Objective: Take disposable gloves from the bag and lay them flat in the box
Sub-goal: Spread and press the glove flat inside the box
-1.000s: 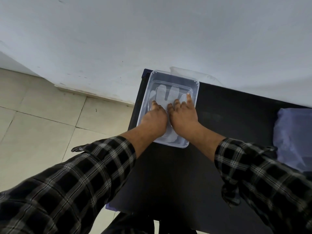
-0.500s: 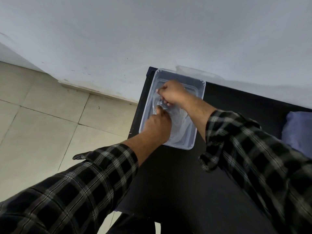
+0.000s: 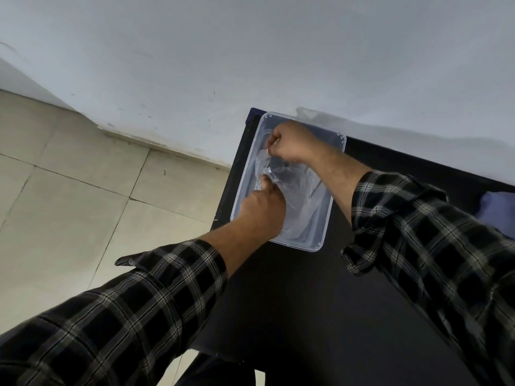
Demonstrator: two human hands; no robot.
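Note:
A clear plastic box (image 3: 335,190) stands at the far left corner of the black table (image 3: 320,302). Thin, see-through disposable gloves (image 3: 302,201) lie crumpled inside it. My right hand (image 3: 292,144) is over the far end of the box, fingers pinched on a glove's edge and lifting it a little. My left hand (image 3: 264,208) is inside the near left part of the box, its fingertips pinching the same film lower down. The bluish bag (image 3: 498,210) shows only as a corner at the right edge.
A white wall runs along the back, close behind the box. The table's left edge drops to a beige tiled floor (image 3: 69,204). A clear lid-like piece (image 3: 315,115) peeks out behind the box against the wall.
Both hands were pressing flat on the gloves side by side. My right hand has since moved to the far end and pinched the glove up; my left hand now pinches it too. The view shifted left.

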